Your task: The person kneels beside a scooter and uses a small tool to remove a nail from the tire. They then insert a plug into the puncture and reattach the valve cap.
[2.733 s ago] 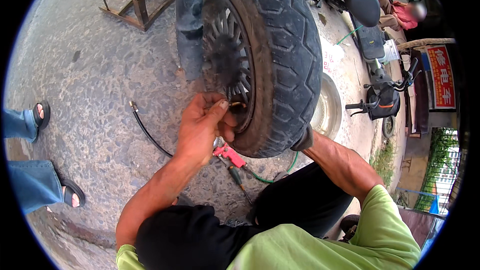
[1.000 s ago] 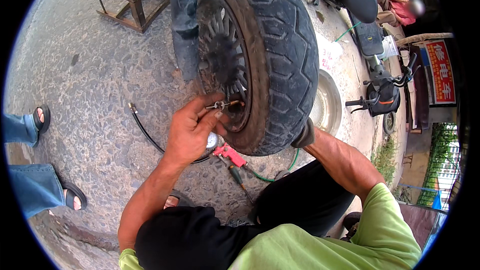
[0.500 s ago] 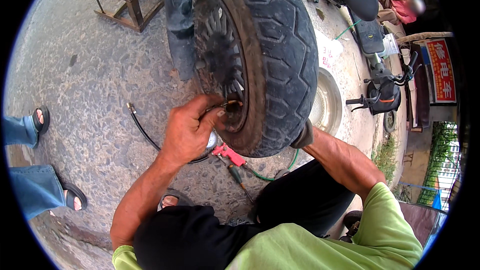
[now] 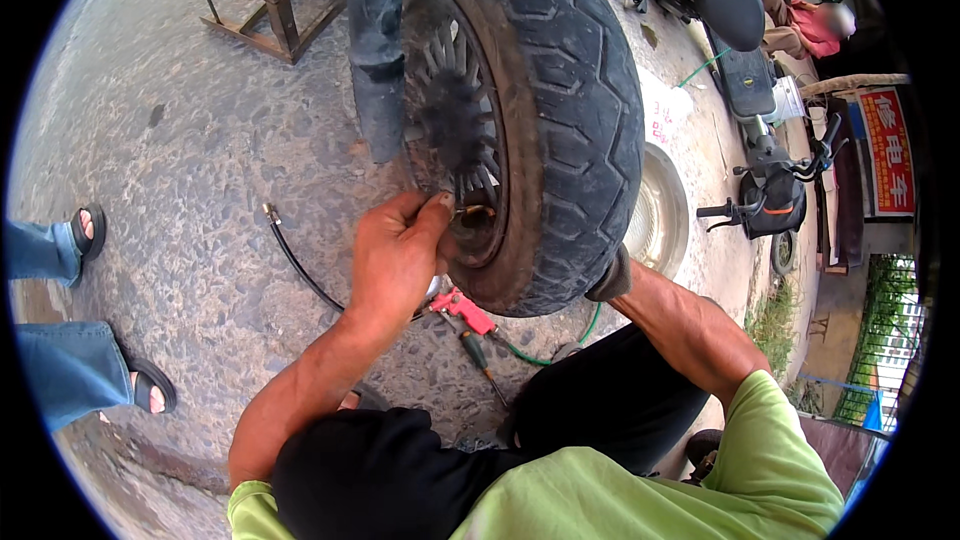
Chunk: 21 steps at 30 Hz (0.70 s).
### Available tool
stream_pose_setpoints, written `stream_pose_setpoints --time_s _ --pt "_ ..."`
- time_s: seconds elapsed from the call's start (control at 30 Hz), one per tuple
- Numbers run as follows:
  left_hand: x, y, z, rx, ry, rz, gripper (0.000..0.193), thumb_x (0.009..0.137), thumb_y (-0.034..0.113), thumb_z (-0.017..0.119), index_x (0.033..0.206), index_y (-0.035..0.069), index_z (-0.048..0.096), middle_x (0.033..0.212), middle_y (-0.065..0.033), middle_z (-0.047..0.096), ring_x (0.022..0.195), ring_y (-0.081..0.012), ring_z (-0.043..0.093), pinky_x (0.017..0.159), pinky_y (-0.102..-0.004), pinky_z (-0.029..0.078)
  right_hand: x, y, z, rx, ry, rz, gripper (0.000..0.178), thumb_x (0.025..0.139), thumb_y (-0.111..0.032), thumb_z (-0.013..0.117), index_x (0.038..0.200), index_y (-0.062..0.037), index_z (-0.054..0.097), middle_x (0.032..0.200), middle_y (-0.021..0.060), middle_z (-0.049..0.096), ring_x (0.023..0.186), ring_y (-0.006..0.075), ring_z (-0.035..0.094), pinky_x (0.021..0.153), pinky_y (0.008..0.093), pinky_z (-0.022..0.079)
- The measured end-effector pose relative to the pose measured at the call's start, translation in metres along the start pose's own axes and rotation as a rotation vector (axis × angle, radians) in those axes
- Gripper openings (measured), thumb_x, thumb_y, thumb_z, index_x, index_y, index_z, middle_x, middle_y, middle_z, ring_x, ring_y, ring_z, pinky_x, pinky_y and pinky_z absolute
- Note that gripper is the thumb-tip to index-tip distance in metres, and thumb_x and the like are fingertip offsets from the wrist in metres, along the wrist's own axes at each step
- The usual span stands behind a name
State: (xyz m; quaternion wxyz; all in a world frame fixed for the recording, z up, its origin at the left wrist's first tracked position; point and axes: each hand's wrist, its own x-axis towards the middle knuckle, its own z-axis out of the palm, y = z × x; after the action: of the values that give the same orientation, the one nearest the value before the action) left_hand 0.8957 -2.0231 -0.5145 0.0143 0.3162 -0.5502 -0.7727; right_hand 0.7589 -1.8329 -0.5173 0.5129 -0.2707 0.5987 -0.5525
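Left hand (image 4: pixel 398 252) is pinching one small, mostly hidden piece (image 4: pixel 460 210); one valve stem (image 4: pixel 482 211) is sitting at its three o'clock, one tyre (image 4: pixel 585 130) at two. Right hand (image 4: pixel 610 280) is gripping? Can't tell.

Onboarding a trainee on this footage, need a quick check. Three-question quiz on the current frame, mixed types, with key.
1. Multiple choice: what colour is the trigger tool lying on the ground just above the screwdriver in the picture?
A) blue
B) red
C) yellow

2. True or false: the left hand is pressed flat on the outer tread of the tyre.

3. Fill in the blank: in the picture, the round metal basin is on the ____ side of the tyre.

Key:
1. B
2. False; its fingers are at the inner lower part of the wheel.
3. right
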Motion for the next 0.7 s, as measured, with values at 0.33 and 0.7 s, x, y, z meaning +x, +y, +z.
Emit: stream_pose_setpoints --time_s 0.33,0.7 --pt "0.003 -0.013 -0.008 -0.093 -0.167 0.208 0.021 0.092 -0.001 0.059 0.114 -0.002 0.061 0.076 -0.0077 0.067 0.058 -0.01 0.059 0.052 -0.0245 0.045 0.005 0.036 -0.019 -0.109 -0.042 -0.054 0.052 0.097 -0.016 0.062 0.145 -0.0056 0.044 0.141 0.0108 0.052 0.124 0.0175 0.052 0.109 0.0308 0.041" --pt "0.009 -0.003 -0.016 0.321 -0.19 0.639 0.019 0.09 0.001 0.064 0.108 -0.003 0.065 0.085 -0.0163 0.071 0.074 -0.019 0.073 0.063 -0.0307 0.055 0.002 0.046 -0.025 0.021 -0.085 -0.052 0.049 0.098 -0.015 0.06 0.144 -0.005 0.045 0.14 0.0102 0.053 0.125 0.0176 0.052 0.108 0.0307 0.041"
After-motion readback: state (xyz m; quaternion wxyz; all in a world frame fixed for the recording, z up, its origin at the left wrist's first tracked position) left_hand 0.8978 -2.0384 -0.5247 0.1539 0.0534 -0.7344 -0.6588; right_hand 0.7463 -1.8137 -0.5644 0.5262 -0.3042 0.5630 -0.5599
